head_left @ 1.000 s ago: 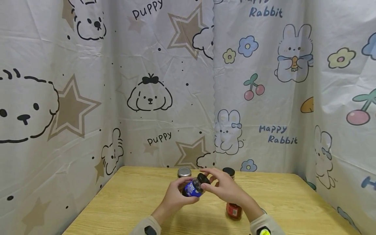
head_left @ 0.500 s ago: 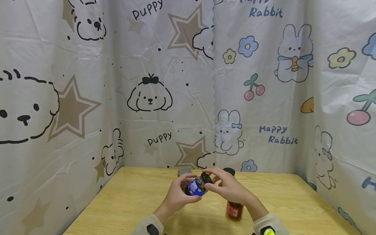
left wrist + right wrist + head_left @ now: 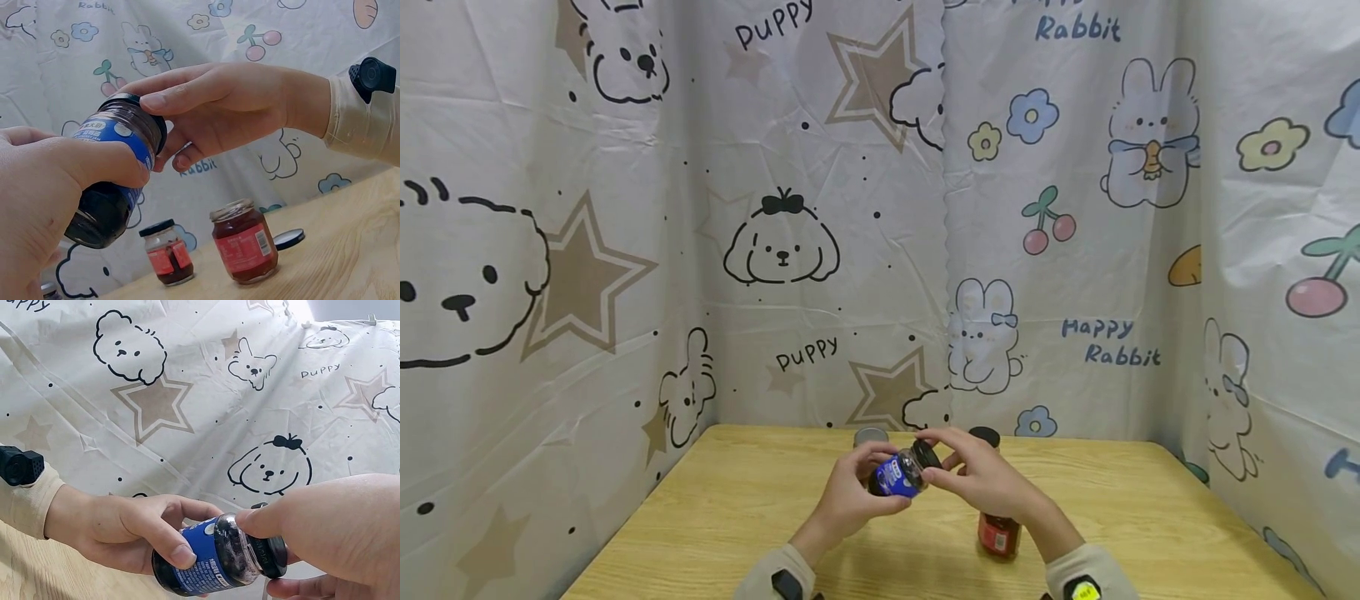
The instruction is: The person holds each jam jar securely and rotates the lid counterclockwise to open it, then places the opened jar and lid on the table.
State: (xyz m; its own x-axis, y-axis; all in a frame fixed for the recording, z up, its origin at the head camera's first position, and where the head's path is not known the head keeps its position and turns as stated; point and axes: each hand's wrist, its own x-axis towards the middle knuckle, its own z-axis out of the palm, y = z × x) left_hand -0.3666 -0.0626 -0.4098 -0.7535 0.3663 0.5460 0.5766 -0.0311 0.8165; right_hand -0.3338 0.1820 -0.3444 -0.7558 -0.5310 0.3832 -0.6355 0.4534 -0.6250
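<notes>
A glass jam jar (image 3: 894,477) with a blue label and dark contents is held tilted above the table. My left hand (image 3: 847,492) grips its body, thumb across the label in the left wrist view. At the upper right end sits a black lid (image 3: 270,555) on the jar's mouth. My right hand (image 3: 981,479) pinches that lid, with thumb on the near side and fingers round the far side. Part of the lid is hidden by the right thumb in the right wrist view.
An uncovered jar of red jam (image 3: 245,242) stands on the wooden table (image 3: 700,533), a loose lid (image 3: 289,238) beside it. Behind it is a red-labelled jar with a black lid (image 3: 165,256). Farther back, a silver-lidded jar (image 3: 871,436) is partly covered by my left hand. Printed curtains enclose the table.
Both hands and the blue-labelled jar have shifted slightly right since a second ago. Over the last half second they have barely moved, and the lid stays at the jar's mouth.
</notes>
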